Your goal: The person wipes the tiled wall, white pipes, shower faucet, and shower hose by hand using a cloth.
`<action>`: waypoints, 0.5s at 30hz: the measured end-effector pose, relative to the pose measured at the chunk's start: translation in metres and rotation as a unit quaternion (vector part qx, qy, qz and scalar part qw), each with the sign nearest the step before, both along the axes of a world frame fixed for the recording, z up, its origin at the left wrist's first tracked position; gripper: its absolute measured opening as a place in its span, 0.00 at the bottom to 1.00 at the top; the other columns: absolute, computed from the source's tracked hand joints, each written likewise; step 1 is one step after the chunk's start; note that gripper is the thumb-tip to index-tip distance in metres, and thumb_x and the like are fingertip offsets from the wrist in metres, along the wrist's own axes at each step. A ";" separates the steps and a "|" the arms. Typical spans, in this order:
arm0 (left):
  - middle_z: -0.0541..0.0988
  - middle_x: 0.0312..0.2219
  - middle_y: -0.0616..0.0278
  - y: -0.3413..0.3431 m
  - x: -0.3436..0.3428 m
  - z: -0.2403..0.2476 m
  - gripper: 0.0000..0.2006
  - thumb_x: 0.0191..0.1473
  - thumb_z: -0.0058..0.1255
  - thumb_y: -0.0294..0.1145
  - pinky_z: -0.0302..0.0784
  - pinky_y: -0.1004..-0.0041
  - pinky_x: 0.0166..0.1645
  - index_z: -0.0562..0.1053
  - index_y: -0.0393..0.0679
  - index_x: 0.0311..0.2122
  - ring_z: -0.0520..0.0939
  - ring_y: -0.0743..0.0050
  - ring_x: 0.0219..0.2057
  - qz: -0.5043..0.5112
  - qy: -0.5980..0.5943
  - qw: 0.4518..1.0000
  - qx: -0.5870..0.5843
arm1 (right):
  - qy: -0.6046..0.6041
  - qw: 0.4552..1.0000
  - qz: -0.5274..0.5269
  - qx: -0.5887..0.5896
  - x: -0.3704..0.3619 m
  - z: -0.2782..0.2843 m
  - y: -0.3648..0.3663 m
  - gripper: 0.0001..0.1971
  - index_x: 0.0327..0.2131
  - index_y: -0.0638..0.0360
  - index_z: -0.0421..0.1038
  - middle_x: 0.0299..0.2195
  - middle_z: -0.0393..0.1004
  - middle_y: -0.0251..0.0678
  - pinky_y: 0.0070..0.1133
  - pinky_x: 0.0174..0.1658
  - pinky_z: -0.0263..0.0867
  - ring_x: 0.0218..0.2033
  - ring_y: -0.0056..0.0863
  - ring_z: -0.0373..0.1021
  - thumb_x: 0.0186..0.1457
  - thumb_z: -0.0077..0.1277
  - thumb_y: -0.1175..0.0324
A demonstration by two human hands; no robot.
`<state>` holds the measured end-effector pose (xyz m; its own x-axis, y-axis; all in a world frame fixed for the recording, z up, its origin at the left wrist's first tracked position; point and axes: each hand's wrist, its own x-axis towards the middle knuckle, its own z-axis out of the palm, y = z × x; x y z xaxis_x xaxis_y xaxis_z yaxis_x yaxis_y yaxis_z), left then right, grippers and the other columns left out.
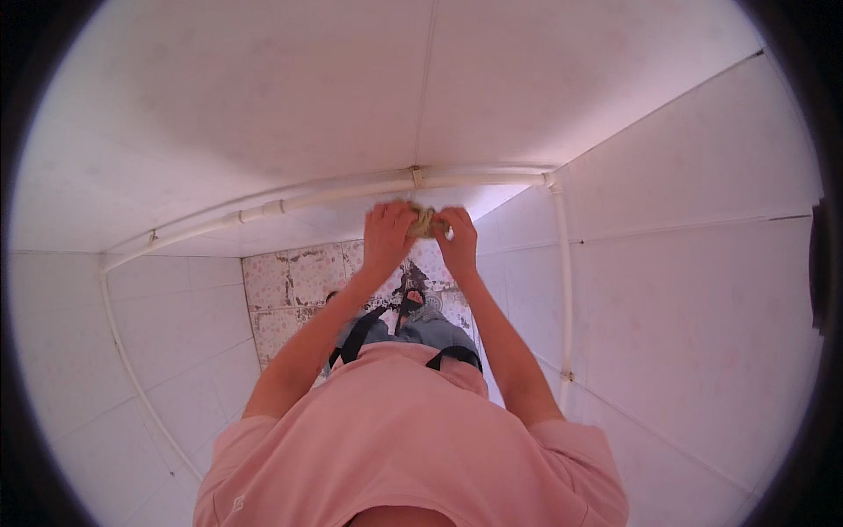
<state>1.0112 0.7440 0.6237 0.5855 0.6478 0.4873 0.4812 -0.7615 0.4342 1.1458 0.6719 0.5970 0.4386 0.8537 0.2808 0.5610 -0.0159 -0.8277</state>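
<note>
Both arms reach forward, and a small crumpled yellow-green cloth (426,222) is bunched between my hands, just below the white pipe that runs along the wall. My left hand (386,233) has its fingers curled round the cloth's left side. On the other side, my right hand (457,237) pinches the cloth's right end, with thumb and fingertips bent together. The fingers partly cover the cloth, so its full shape is hidden.
White pipe (334,195) crosses the wall ahead, fixed by a clip (417,176). It bends down at the right corner as another pipe length (563,290). Pale tiled walls (685,263) stand close on both sides. Below lies a patterned, stained tile floor (294,277).
</note>
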 end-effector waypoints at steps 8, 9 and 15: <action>0.67 0.42 0.61 -0.027 -0.034 -0.035 0.20 0.49 0.45 0.39 0.64 0.64 0.47 0.60 0.44 0.47 0.69 0.64 0.43 0.094 -0.468 0.436 -0.763 | 0.635 0.764 -0.050 -0.102 -0.035 -0.001 -0.040 0.17 0.47 0.56 0.59 0.43 0.60 0.34 0.24 0.47 0.58 0.44 0.23 0.59 0.54 0.40 0.64; 0.67 0.42 0.61 -0.023 -0.034 -0.030 0.20 0.49 0.45 0.39 0.64 0.64 0.47 0.60 0.44 0.47 0.69 0.64 0.43 0.098 -0.473 0.436 -0.759 | 0.623 0.780 -0.016 -0.055 -0.033 -0.006 -0.039 0.17 0.47 0.57 0.58 0.43 0.60 0.34 0.24 0.47 0.58 0.44 0.24 0.59 0.54 0.40 0.63; 0.62 0.44 0.59 -0.019 -0.008 -0.001 0.25 0.46 0.46 0.25 0.60 0.71 0.50 0.50 0.45 0.49 0.65 0.69 0.45 0.096 -0.568 0.555 -0.600 | 0.419 0.903 0.006 0.098 -0.034 0.061 0.006 0.16 0.45 0.66 0.59 0.41 0.62 0.35 0.17 0.45 0.58 0.41 0.21 0.61 0.51 0.39 0.77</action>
<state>1.0032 0.7248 0.6231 0.2053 0.9027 -0.3781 -0.5996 0.4214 0.6804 1.1123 0.6777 0.6584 0.5586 0.8294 0.0008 -0.2638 0.1785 -0.9479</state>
